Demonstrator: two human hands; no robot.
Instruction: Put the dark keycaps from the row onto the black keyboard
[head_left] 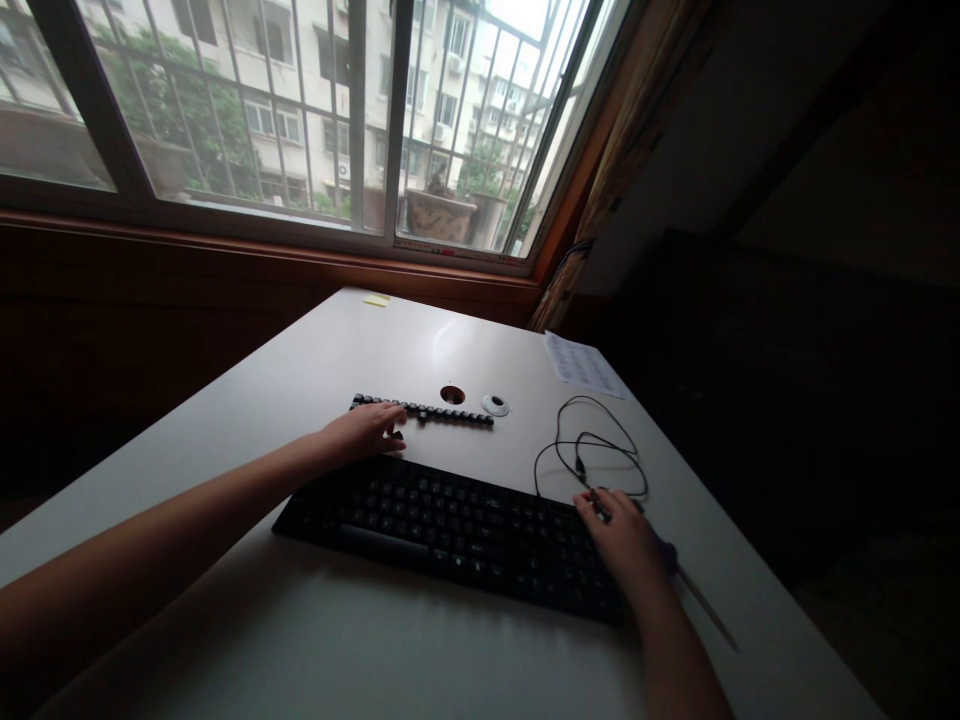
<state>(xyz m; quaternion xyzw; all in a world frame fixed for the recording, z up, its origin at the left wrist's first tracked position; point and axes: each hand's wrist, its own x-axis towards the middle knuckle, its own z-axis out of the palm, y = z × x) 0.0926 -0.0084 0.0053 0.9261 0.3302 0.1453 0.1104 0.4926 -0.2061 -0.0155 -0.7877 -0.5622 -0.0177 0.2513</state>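
A black keyboard (pixel 450 535) lies across the white table in front of me. Behind it, loose black keycaps (pixel 457 413) stand in a row, with one keycap (pixel 422 417) just in front of the line. My left hand (pixel 371 430) is at the left part of this row, its thumb and fingers closed on a small dark keycap (pixel 395 434). Over the keyboard's far right corner, my right hand (pixel 619 525) has its fingers curled around a small dark object (pixel 600 506), too small and dim to name. A screwdriver (pixel 701 600) lies beside that hand, its purple handle partly hidden.
A thin black cable (pixel 559 440) lies coiled behind my right hand. The table (pixel 315 630) has a round hole (pixel 452 395) with a white cover (pixel 495 405) beside it. Printed paper (pixel 585 365) lies at the right edge, yellow notes (pixel 376 300) at the far corner. A barred window stands beyond.
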